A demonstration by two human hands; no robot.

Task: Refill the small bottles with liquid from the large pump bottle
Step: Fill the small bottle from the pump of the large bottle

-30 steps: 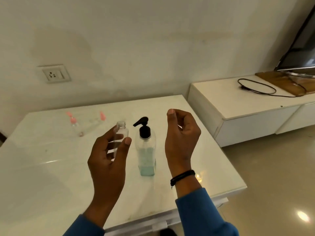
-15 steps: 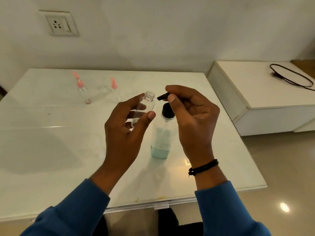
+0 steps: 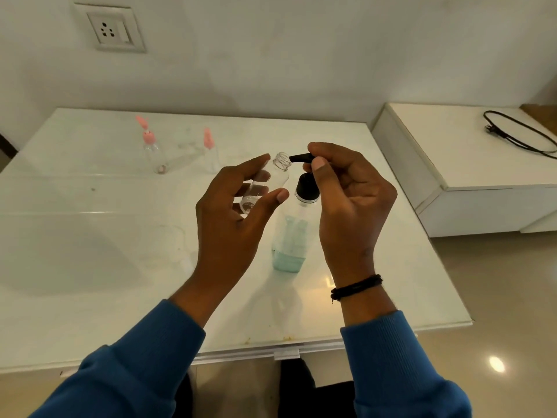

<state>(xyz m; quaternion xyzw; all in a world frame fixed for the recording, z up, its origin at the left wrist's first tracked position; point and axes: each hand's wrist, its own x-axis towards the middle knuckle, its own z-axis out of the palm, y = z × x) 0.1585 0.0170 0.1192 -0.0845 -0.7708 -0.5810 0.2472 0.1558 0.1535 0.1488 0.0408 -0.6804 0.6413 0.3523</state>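
The left hand (image 3: 229,212) holds a small open bottle (image 3: 265,182) between thumb and fingers (image 3: 256,164), tilted, its mouth right at the black spout. The right hand (image 3: 346,200) curls its fingers over the pump head (image 3: 306,184) of the large bottle (image 3: 289,242), which stands near the middle of the surface (image 3: 90,267), toward its right edge. This looks like the first fill, with no liquid showing yet. Next comes a firm downward press with the mouth kept under the spout. Two pink-capped bottles (image 3: 150,146) wait near the far edge, well apart; nothing blocks the hands.
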